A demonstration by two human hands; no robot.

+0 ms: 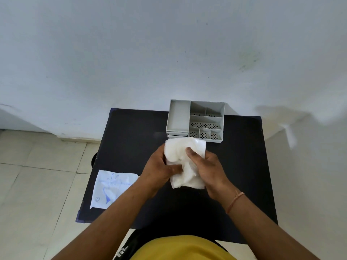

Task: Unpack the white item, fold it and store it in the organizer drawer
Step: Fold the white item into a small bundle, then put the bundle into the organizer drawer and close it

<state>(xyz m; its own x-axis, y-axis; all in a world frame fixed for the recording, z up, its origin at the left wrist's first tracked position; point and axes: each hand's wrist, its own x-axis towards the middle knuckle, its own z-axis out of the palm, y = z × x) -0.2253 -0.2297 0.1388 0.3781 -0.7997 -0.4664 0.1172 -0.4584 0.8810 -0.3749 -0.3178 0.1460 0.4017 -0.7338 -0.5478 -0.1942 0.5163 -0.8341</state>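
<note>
A soft white cloth-like item (180, 152) is held above the middle of the black table (131, 139), partly bunched. My left hand (159, 167) grips its left side, thumb pressed into the lower folds. My right hand (206, 166) grips its right side, thumb lying across the front. Just beyond the item stands the grey organizer (178, 117) with several compartments on top and a shut drawer (177, 135) at its lower left front. The empty white wrapper (110, 188) with blue print lies flat at the table's left edge.
A pale wall rises right behind the table. Tiled floor shows to the left and right. A dark round object (93, 159) peeks out under the table's left edge. My yellow top and dark waistband fill the bottom of the view.
</note>
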